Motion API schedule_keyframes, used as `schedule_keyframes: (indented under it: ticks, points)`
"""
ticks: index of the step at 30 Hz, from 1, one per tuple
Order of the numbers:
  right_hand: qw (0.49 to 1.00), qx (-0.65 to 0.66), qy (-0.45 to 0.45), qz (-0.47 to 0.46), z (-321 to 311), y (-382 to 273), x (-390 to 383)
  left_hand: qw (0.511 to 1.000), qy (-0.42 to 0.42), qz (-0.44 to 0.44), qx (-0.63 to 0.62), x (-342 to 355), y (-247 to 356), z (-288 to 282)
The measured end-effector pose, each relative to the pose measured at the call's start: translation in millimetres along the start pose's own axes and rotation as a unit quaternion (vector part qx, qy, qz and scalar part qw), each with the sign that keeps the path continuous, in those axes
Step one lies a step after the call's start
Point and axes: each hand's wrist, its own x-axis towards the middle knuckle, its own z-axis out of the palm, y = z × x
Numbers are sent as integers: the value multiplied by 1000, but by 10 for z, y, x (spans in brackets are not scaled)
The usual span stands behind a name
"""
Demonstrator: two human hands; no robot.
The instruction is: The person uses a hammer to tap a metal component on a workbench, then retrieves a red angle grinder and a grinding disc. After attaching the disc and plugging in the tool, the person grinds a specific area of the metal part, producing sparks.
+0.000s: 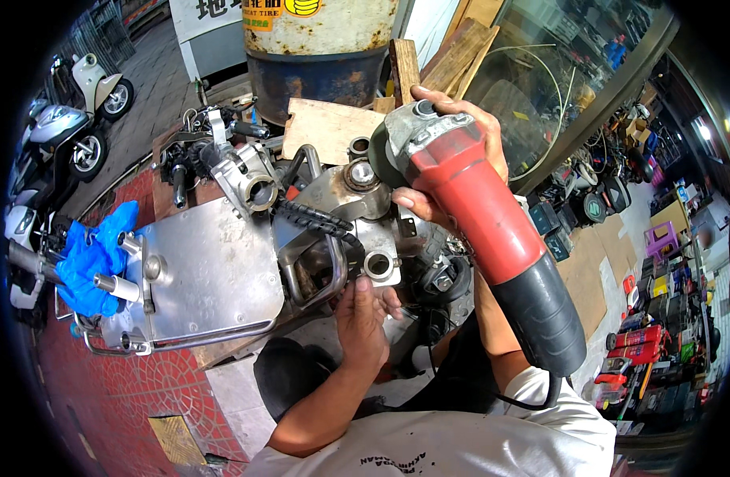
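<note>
My right hand (492, 137) is wrapped round the head of a red and black angle grinder (492, 215), thumb on the near side. The grinder's disc (390, 159) is mostly hidden behind its head, close to a round silver cap (360, 174) on a metal frame. Lower down, my left hand (363, 322) is closed at the bottom edge of a metal bracket (379, 265) with a round hole, thumb against it. The bracket belongs to a bare metal vehicle frame with a flat silver plate (210, 266), bent tubes and a black ribbed cable sleeve (313, 216).
A blue plastic bag (99, 258) hangs at the frame's left end. Beyond stand a rusty drum (317, 67) and wooden boards (452, 60). Scooters (63, 127) are parked at the left. Tools and red bottles (637, 343) crowd the right. The grinder's cord (532, 405) runs by my shirt.
</note>
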Motion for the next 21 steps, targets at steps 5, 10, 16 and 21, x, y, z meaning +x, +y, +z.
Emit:
schedule_keyframes:
  ticks: [5, 10, 16, 21]
  points:
    - [1000, -7, 2, 7, -25, -12, 16, 1000, -16, 1, 0, 14, -10, -23]
    - [1000, -7, 10, 24, 4, -17, 15, 999, -30, 4, -11, 1, -17, -63]
    - [997, -72, 1, 4, -92, -70, 84, 1000, -21, 7, -4, 12, -17, 29]
    - [999, -40, 15, -8, 31, 40, 42, 1000, -4, 17, 9, 13, 6, -79]
